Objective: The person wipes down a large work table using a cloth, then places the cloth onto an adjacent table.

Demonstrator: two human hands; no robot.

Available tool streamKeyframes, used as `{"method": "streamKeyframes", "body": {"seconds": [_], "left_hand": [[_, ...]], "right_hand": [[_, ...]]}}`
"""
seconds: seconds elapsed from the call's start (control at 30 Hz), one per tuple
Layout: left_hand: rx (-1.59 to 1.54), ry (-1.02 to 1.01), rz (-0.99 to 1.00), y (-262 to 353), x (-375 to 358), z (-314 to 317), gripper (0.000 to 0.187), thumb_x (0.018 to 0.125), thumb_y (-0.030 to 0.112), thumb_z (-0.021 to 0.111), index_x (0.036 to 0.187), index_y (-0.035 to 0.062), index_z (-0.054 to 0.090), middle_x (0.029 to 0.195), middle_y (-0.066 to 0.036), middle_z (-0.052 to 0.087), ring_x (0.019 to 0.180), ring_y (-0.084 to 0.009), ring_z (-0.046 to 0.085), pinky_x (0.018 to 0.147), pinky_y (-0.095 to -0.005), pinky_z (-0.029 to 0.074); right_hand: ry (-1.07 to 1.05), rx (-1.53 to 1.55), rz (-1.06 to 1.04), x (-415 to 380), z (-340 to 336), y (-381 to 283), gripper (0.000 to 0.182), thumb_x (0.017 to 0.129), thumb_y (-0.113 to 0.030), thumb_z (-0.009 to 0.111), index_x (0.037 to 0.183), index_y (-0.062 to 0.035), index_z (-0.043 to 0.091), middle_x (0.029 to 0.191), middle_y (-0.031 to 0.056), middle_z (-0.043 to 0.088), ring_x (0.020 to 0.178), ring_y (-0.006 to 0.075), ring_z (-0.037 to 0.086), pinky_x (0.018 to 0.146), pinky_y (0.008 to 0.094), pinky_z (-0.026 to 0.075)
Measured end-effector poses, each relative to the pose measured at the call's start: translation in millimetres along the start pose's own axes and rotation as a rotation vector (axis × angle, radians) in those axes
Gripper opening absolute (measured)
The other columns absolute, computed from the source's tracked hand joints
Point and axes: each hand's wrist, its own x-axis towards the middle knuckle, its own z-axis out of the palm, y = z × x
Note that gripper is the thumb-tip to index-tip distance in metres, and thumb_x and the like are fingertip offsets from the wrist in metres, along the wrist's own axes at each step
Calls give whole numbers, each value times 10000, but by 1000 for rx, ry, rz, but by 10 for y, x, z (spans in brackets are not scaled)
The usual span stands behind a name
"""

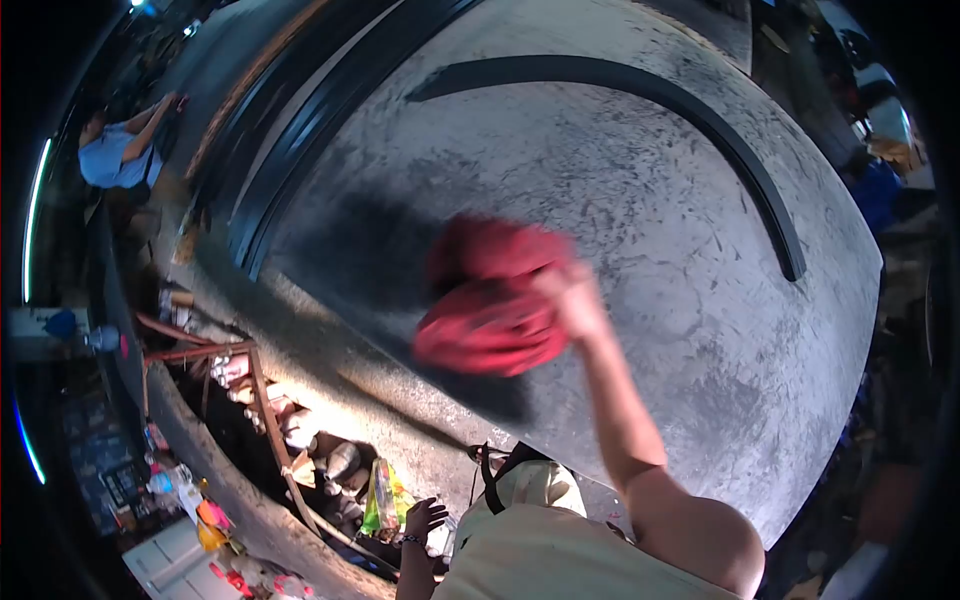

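My right hand (572,300), arm stretched out over the grey worktop (640,380), is closed on the edge of a red cloth bundle (500,335). Motion smears both hand and cloth, and the bundle shows folds with a dark gap in its middle. Beneath it a dark shadow falls on the worktop. Low by my body, my left hand (426,518) hangs with its fingers apart and nothing in them, a dark band at the wrist. It is nearest to a yellow-green plastic bag (385,500).
A curved black strip (700,115) lies across the worktop's far side. Long dark strips (320,120) run along its left. On the left stands a rusty metal frame (262,400) over a heap of scraps. Another person (120,155) is at the far left.
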Motion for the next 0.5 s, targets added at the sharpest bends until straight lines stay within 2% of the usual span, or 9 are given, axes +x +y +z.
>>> {"method": "streamKeyframes", "body": {"seconds": [0.03,0.07,0.1,0.17,0.2,0.23,0.3,0.4,0.5], "left_hand": [[13,8,-11,89,46,-37,370,987,244,449,1267,26,551,1056,-175,692,895,-279,711,731,-370,579],[32,37,-9,188,93,-63,369,988,251,450,1263,29,555,1051,-170,695,887,-275,711,719,-362,576],[20,-12,52,324,16,-98,366,985,259,471,1253,27,559,1034,-161,700,873,-272,711,712,-363,574],[-18,48,101,499,9,-139,362,977,265,505,1234,17,564,1003,-160,705,846,-268,712,688,-354,576],[-59,59,129,578,-41,-142,359,974,264,516,1223,11,567,993,-161,707,838,-266,713,679,-346,576],[-102,70,159,652,-84,-126,355,971,263,528,1213,6,570,982,-161,708,829,-264,714,670,-338,576],[-94,65,155,616,-89,-159,369,977,276,487,1239,25,551,1044,-178,694,880,-280,709,728,-355,588],[-81,93,46,349,-148,-253,342,972,255,499,1218,27,567,996,-155,700,858,-275,710,701,-348,580],[-191,43,-103,-70,-92,-252,310,960,218,541,1194,20,587,974,-154,699,838,-279,711,670,-347,572]], "right_hand": [[225,185,-103,0,-455,-144,264,826,-115,633,1048,19,683,913,51,695,820,138,630,753,320,515],[410,204,-40,-8,-968,-186,262,833,-120,631,1044,27,683,927,59,698,845,147,633,775,318,512],[561,176,-198,9,-1405,-139,267,848,-141,636,1051,26,678,941,59,698,848,140,630,780,312,507],[882,-546,-230,-30,-2121,-16,426,863,-309,664,1166,-10,642,1074,148,673,984,250,636,860,364,483],[1031,-1170,4,68,-2423,216,608,837,-463,664,1262,-34,589,1273,200,573,1199,342,533,985,442,415],[1161,-1412,-15,232,-2665,660,744,817,-582,621,1321,-41,540,1405,204,465,1333,371,396,1066,500,327],[1217,-1474,97,613,-3083,1120,771,817,-627,584,1319,-42,545,1389,210,479,1348,360,382,1086,516,303],[937,-1304,92,1191,-2931,511,850,813,-673,562,1330,1,524,1405,215,469,1327,335,417,1086,444,342],[808,-1462,-227,2464,-2932,589,814,820,-651,569,1292,12,553,1332,214,534,1250,346,489,1061,377,380]]}}
